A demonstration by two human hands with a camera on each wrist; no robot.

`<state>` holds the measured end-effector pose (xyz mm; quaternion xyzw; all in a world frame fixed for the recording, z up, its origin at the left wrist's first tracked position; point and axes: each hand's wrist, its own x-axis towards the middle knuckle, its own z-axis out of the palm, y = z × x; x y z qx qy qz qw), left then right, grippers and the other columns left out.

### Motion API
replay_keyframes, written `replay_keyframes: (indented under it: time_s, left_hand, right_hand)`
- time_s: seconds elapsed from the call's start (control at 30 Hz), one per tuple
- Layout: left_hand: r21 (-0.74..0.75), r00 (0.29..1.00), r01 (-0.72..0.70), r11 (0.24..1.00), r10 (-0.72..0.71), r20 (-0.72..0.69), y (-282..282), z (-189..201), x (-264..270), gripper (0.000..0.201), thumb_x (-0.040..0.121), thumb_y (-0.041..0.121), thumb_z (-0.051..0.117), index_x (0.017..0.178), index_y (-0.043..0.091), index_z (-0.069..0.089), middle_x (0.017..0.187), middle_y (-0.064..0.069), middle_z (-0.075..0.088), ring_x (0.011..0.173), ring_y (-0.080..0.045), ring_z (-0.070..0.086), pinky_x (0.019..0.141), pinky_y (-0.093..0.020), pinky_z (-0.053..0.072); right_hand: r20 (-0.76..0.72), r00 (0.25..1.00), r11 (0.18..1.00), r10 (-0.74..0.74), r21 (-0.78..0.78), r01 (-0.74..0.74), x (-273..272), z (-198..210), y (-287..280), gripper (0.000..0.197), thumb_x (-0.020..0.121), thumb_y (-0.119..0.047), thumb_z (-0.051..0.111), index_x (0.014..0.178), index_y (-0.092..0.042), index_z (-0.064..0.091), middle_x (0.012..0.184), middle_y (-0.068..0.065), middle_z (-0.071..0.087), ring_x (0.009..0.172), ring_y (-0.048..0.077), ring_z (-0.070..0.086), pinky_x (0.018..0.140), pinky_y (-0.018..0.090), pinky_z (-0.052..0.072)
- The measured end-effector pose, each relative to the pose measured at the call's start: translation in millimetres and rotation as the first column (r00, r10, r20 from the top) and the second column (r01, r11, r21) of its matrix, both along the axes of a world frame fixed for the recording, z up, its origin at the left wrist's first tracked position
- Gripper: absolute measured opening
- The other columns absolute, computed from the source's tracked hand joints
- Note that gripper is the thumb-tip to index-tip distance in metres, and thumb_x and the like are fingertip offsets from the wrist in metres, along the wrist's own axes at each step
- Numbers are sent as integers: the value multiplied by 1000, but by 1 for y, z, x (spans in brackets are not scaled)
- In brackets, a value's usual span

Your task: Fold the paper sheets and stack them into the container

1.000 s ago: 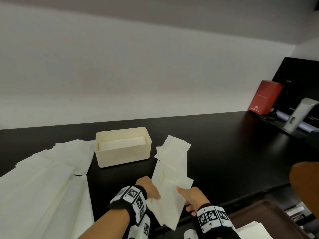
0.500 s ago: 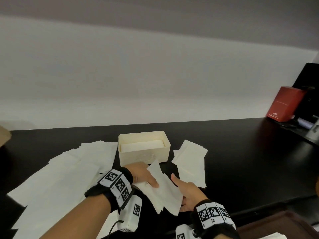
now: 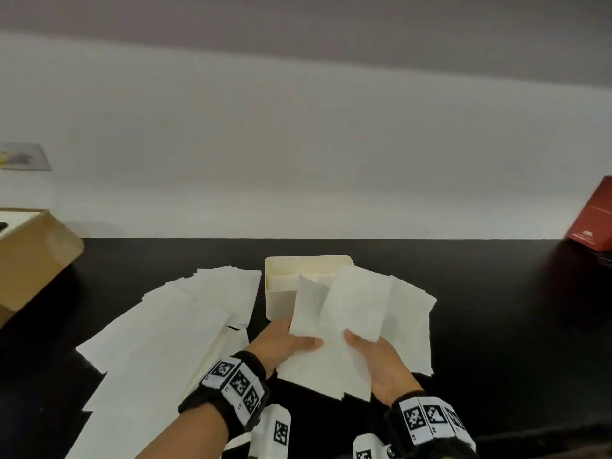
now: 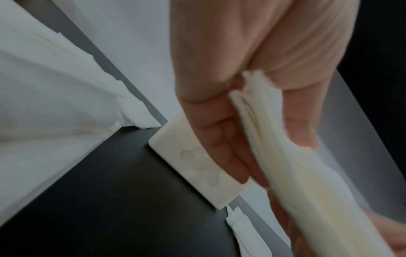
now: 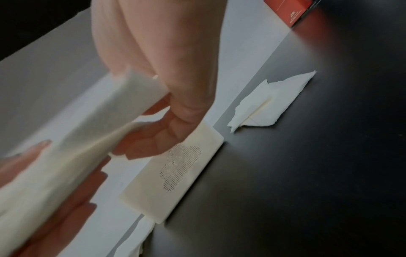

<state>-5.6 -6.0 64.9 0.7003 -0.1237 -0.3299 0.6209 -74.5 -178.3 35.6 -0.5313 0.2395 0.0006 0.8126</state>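
Note:
Both hands hold a white paper sheet [image 3: 344, 313] up in front of the cream container [image 3: 281, 286], which stands on the black table and has folded paper inside. My left hand [image 3: 291, 342] pinches the sheet's left part, thumb on top; in the left wrist view the sheet [image 4: 274, 147] sits between thumb and fingers. My right hand [image 3: 371, 352] pinches the right part; the right wrist view shows the sheet [image 5: 110, 125] between its thumb and fingers, with the container [image 5: 175, 175] just beyond. The sheet hides the container's right half in the head view.
A spread of white paper sheets [image 3: 165, 332] covers the table on the left. More sheets [image 3: 410, 319] lie right of the container. A cardboard box [image 3: 29, 256] stands at the far left, a red box [image 3: 592, 223] at the far right by the wall.
The hands have raised the sheet from near the table's front edge up in front of the container. The head view has swung left, bringing the cardboard box into sight.

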Motion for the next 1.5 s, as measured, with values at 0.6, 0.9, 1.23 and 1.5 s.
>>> replay_keyframes:
  time_s: [0.6,0.9,1.23,1.5]
  left_hand:
    - [-112,995,-89,990,83,-60,-20,-20,-6,28,89,24,62,116,26,57,113,0,67,107,-18,63,95,-36,51]
    - [-251,923,-352,902,289,-256,-18,-34,-7,40,80,3,69,119,7,59,112,-13,68,107,-30,63,99,-47,47]
    - [-197,930,-368,909,360,-75,5,-31,7,25,76,-6,70,94,9,60,95,-8,67,84,-21,64,73,-30,55]
    - [153,963,-250,956,230,138,7,-66,4,29,74,0,74,86,22,58,96,-1,61,93,-18,58,74,-23,49]
  right_hand:
    - [-39,997,997,59,-49,-61,13,2,22,22,87,-12,65,109,-12,64,104,15,70,94,29,67,73,37,56]
    - [-293,863,638,412,-583,-503,0,-8,-2,89,62,3,75,136,-26,36,125,-4,56,118,16,51,103,37,44]
    - [-125,992,767,-2,-637,-79,-22,10,-58,28,72,-2,76,95,-16,67,103,7,66,95,22,62,83,35,53]
    - [-95,995,843,-7,-536,-46,-31,-25,-51,31,74,2,74,92,-23,68,102,2,65,99,18,59,91,29,48]
